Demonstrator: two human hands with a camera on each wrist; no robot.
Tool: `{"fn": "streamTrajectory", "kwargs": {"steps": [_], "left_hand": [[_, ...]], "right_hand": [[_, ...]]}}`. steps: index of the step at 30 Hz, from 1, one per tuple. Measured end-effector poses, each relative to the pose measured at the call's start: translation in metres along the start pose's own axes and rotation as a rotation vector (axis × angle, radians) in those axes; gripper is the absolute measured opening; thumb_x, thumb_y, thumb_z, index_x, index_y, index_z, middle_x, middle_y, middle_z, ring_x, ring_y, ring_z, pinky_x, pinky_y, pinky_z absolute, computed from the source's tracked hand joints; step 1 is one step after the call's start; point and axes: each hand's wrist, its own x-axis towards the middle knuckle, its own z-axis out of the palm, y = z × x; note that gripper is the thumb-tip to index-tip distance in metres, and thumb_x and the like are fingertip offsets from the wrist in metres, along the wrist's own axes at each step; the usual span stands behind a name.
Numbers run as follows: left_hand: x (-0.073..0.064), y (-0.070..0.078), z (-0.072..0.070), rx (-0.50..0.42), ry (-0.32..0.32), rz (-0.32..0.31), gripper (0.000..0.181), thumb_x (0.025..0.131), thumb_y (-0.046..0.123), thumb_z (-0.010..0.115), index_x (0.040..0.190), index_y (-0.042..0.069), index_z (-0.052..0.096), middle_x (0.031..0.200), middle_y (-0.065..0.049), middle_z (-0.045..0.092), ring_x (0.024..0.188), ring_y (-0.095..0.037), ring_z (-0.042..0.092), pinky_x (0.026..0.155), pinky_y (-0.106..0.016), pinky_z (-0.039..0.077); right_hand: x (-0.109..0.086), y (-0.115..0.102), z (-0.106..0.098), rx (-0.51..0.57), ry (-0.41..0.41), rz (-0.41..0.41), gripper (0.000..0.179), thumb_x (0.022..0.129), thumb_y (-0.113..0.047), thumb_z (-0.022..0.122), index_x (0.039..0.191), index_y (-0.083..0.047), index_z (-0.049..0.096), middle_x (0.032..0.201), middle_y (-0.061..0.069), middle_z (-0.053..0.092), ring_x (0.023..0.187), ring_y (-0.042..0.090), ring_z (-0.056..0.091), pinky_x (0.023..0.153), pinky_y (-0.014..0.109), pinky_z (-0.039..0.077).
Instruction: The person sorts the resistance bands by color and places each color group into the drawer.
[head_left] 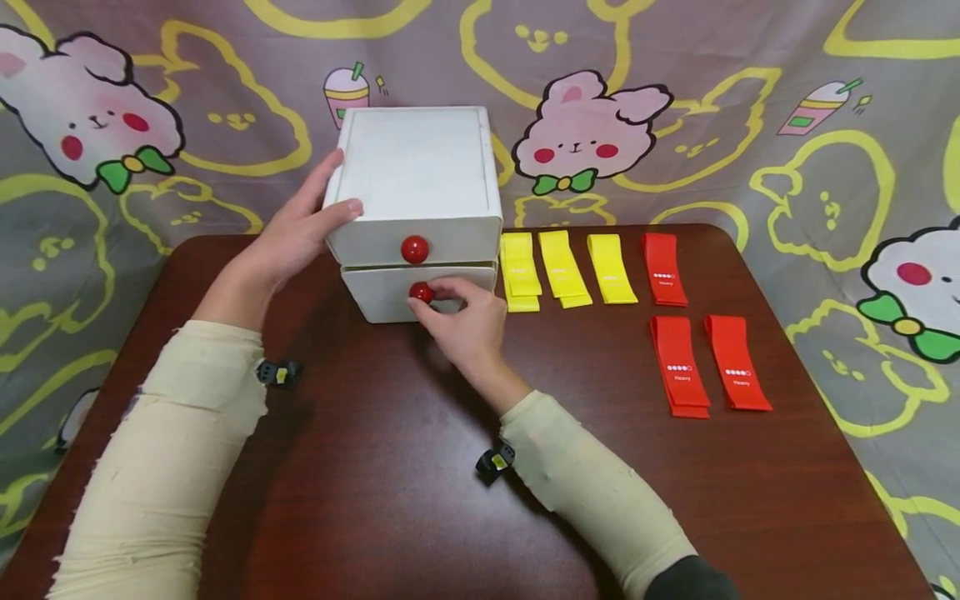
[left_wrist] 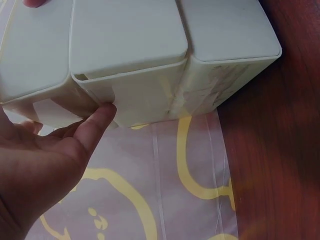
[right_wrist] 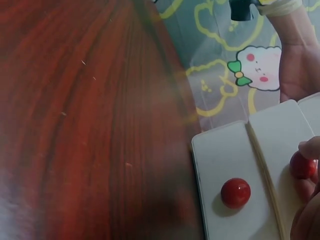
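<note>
A white drawer box (head_left: 420, 162) with red knobs stands at the back of the table. My right hand (head_left: 468, 329) pinches the red knob (head_left: 421, 292) on the lower drawer front visible from the head. Above it, the other red knob (head_left: 414, 249) is untouched. My left hand (head_left: 288, 233) grips the box's left side, thumb near its upper front corner; the left wrist view shows its fingers (left_wrist: 95, 125) reaching round the rear edge. In the right wrist view the pinched knob (right_wrist: 302, 165) is partly covered by fingertips, and a free knob (right_wrist: 235, 193) sits on the adjoining drawer front.
Right of the box lie several folded bands: yellow bands (head_left: 611, 268) in the back row, with a red band (head_left: 664, 268) beside them. Two more red bands (head_left: 678, 362) (head_left: 738, 362) lie nearer. A patterned curtain (head_left: 450, 50) hangs close behind the dark wooden table (head_left: 390, 483).
</note>
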Motion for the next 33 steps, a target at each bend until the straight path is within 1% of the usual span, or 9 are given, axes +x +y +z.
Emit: {"fn": "streamTrajectory", "kwargs": {"steps": [3, 8, 10, 14, 19, 26, 29, 33], "left_hand": [[0.000, 0.000, 0.000, 0.003, 0.003, -0.002, 0.077, 0.101, 0.043, 0.054, 0.160, 0.041, 0.005, 0.165, -0.003, 0.005, 0.144, -0.028, 0.019, 0.113, -0.052, 0.023], [-0.001, 0.000, 0.001, 0.012, 0.004, -0.017, 0.077, 0.100, 0.044, 0.054, 0.160, 0.043, 0.004, 0.166, -0.004, 0.005, 0.144, -0.030, 0.019, 0.113, -0.055, 0.023], [-0.001, 0.000, 0.001, 0.015, 0.004, -0.019, 0.077, 0.100, 0.045, 0.053, 0.159, 0.043, 0.004, 0.166, -0.004, 0.006, 0.144, -0.031, 0.020, 0.113, -0.056, 0.023], [0.000, 0.000, 0.001, 0.011, 0.005, -0.014, 0.077, 0.100, 0.045, 0.054, 0.160, 0.042, 0.004, 0.165, -0.005, 0.007, 0.143, -0.031, 0.021, 0.113, -0.056, 0.023], [0.001, -0.001, 0.001, 0.016, 0.009, -0.019, 0.077, 0.100, 0.045, 0.054, 0.160, 0.043, 0.004, 0.165, -0.005, 0.009, 0.144, -0.031, 0.021, 0.113, -0.056, 0.020], [0.001, -0.002, 0.001, 0.032, 0.016, -0.031, 0.077, 0.100, 0.048, 0.053, 0.159, 0.045, 0.004, 0.166, -0.003, 0.008, 0.146, -0.031, 0.018, 0.114, -0.058, 0.016], [0.001, -0.001, 0.001, 0.044, 0.018, -0.041, 0.077, 0.099, 0.049, 0.053, 0.158, 0.047, 0.004, 0.166, -0.003, 0.007, 0.146, -0.032, 0.016, 0.113, -0.060, 0.016], [0.000, 0.000, 0.001, 0.054, 0.018, -0.052, 0.077, 0.099, 0.052, 0.053, 0.158, 0.049, 0.004, 0.166, -0.003, 0.007, 0.147, -0.034, 0.015, 0.112, -0.062, 0.015]], "right_hand": [[-0.006, -0.003, -0.003, 0.012, -0.010, -0.005, 0.025, 0.078, -0.026, 0.088, 0.096, -0.011, 0.080, 0.087, -0.001, 0.075, 0.078, 0.019, 0.069, 0.052, 0.028, 0.044], [-0.016, -0.008, -0.009, 0.021, -0.023, -0.037, 0.025, 0.078, -0.026, 0.088, 0.096, -0.011, 0.081, 0.086, -0.002, 0.075, 0.078, 0.010, 0.069, 0.063, 0.035, 0.054], [-0.021, -0.011, -0.012, 0.021, -0.031, -0.054, 0.025, 0.078, -0.025, 0.088, 0.096, -0.011, 0.081, 0.087, -0.002, 0.075, 0.079, 0.006, 0.069, 0.066, 0.035, 0.055], [-0.029, -0.016, -0.019, 0.003, -0.046, -0.092, 0.025, 0.078, -0.026, 0.088, 0.097, -0.011, 0.081, 0.088, -0.003, 0.075, 0.081, 0.002, 0.068, 0.069, 0.032, 0.054], [-0.041, -0.020, -0.025, -0.005, -0.065, -0.148, 0.026, 0.078, -0.024, 0.088, 0.098, -0.009, 0.081, 0.089, -0.001, 0.076, 0.083, 0.005, 0.069, 0.070, 0.033, 0.055], [-0.058, -0.026, -0.034, 0.002, -0.085, -0.222, 0.024, 0.078, -0.019, 0.088, 0.097, -0.005, 0.080, 0.090, 0.001, 0.076, 0.081, 0.008, 0.070, 0.064, 0.029, 0.056], [-0.064, -0.029, -0.037, 0.005, -0.092, -0.244, 0.024, 0.077, -0.017, 0.088, 0.095, -0.004, 0.080, 0.090, 0.001, 0.075, 0.081, 0.009, 0.071, 0.065, 0.027, 0.056], [-0.070, -0.032, -0.042, 0.003, -0.100, -0.268, 0.024, 0.076, -0.016, 0.088, 0.095, -0.004, 0.080, 0.091, 0.001, 0.075, 0.083, 0.009, 0.071, 0.071, 0.024, 0.056]]}}
